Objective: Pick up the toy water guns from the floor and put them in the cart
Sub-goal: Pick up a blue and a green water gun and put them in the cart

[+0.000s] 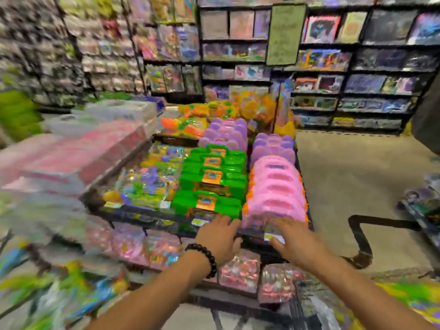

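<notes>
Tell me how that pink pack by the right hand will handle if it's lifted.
The pink pack looks like moulded plastic, so probably stiff and light for its bulk. Its ridged, rounded top may feel slippery. It sits in a tight row, so neighbours could shift. The right hand rests at its near edge.

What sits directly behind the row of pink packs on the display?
Behind the pink packs stands a row of purple packs, with yellow and orange toys further back. What lies under these rows is covered.

The green cases [212, 177] and pink cases [276, 186] by my fingers look like smooth, matt plastic. The packets [152, 177] beside them shine like glossy clear film. My beaded bracelet [206, 258] is dark and shiny, and the floor [352, 182] looks matt.
</notes>
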Tool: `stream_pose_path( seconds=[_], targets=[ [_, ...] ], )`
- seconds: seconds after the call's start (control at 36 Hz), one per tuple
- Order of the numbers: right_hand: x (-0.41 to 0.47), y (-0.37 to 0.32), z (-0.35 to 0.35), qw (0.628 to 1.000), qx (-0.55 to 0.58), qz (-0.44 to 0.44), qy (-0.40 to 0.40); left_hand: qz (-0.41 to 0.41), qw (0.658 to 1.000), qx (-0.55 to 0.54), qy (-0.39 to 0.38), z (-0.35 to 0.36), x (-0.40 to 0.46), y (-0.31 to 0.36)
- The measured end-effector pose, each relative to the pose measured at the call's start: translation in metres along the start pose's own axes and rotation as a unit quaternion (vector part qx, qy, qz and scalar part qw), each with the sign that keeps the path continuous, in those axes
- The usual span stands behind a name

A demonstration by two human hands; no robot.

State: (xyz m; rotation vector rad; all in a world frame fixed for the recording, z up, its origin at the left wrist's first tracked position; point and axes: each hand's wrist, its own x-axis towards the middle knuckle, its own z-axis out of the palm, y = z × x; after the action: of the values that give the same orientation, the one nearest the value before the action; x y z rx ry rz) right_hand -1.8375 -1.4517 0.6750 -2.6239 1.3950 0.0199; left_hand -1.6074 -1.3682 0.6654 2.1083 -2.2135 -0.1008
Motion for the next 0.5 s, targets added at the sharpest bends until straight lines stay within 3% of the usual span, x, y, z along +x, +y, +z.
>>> stream_pose_path(
  seconds=[0.31,0.5],
  targets=[
    [0.055,-0.277,0.033,0.986,-0.036,-0.151,-0.059,-0.175,0.984,-0.007,-0.012,-0.019,-0.191,-0.236],
    [0.100,-0.444,0.054,0.971,-0.038,-0.230,-0.057,-0.269,0.963,0.003,0.024,-0.042,-0.289,-0.362]
  ],
)
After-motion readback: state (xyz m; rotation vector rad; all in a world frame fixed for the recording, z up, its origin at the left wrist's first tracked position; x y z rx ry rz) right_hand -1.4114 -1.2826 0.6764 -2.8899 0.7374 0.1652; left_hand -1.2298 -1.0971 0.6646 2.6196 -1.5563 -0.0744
